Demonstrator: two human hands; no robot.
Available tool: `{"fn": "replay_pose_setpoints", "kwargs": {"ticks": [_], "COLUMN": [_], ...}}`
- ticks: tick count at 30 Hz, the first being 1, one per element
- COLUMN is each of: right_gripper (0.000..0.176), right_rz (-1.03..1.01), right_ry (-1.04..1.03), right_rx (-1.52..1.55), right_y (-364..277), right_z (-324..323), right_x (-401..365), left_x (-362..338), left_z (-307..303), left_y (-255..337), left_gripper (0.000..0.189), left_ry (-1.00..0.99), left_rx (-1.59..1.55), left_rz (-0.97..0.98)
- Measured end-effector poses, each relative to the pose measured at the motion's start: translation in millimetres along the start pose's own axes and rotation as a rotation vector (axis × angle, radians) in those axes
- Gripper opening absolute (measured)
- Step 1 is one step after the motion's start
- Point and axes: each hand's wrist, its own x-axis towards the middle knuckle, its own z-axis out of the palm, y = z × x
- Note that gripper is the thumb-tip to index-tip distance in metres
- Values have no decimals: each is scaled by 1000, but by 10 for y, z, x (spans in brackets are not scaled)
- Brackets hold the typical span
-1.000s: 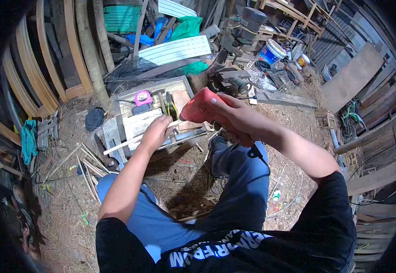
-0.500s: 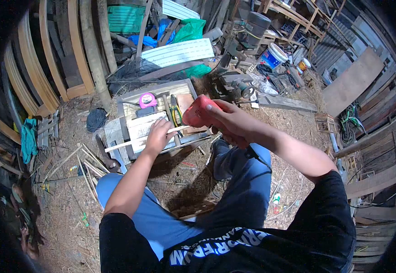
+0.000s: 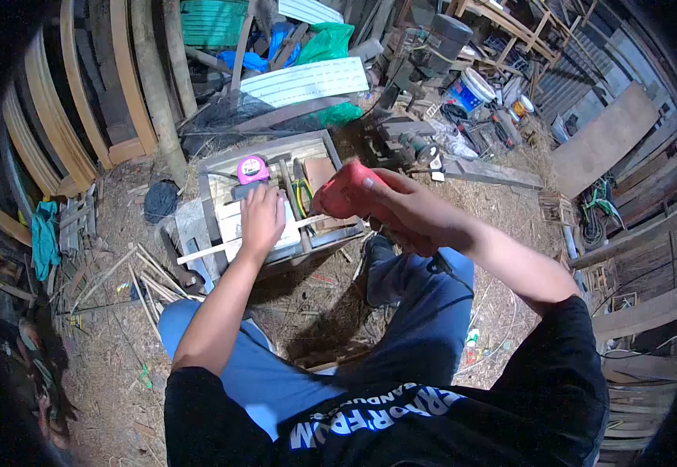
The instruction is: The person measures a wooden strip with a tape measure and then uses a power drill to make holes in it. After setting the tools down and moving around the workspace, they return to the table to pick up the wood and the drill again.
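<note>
My left hand point(image 3: 262, 219) lies with its fingers stretched out over a pale board point(image 3: 229, 224) on the low wooden workbench point(image 3: 208, 183). A thin wooden strip point(image 3: 203, 253) runs crosswise under this hand. In my right hand point(image 3: 405, 206) is a red corded power tool point(image 3: 346, 191), held at the strip's right end; the exact contact is hidden. Just beyond my left fingertips are a dark block point(image 3: 250, 189) and a pink tape measure point(image 3: 252, 168). Yellow-and-black pliers point(image 3: 302, 193) lie between my hands.
Loose wood strips point(image 3: 156, 288) lie on the floor to the left of the workbench. Behind it are white corrugated sheets point(image 3: 307, 82) and a green plastic bag point(image 3: 324, 45). A paint bucket point(image 3: 471, 92) and a long plank point(image 3: 498, 173) are at the right. The tool's cord point(image 3: 455, 279) crosses my knee.
My left hand has moved slightly up and left along the board, its fingers now straighter and nearer the dark block. The red tool stays at the strip's right end, with slight movement.
</note>
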Motion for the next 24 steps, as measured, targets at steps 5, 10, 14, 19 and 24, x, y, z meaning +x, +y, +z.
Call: {"fn": "replay_pose_setpoints", "kwargs": {"ticks": [5,10,14,19,24], "right_gripper": [67,68,69,71,73], "right_rz": [83,19,65,14,33], "right_ry": [-16,11,-19,-33,-17], "right_rx": [-23,-9,-51,-45,-53], "right_y": [-68,8,3,-31,5], "right_z": [41,97,108,169,184], "right_x": [16,91,129,170,221], "left_x": [-31,-8,-9,-21,-17], "left_z": [181,185,210,239,265], "left_y": [-168,-149,-166,-238,-262], "left_gripper": [41,49,54,55,53], "left_ry": [-51,-107,-105,-101,-69], "left_rx": [255,255,241,241,227], "left_rz": [-81,-144,-148,-115,-103]}}
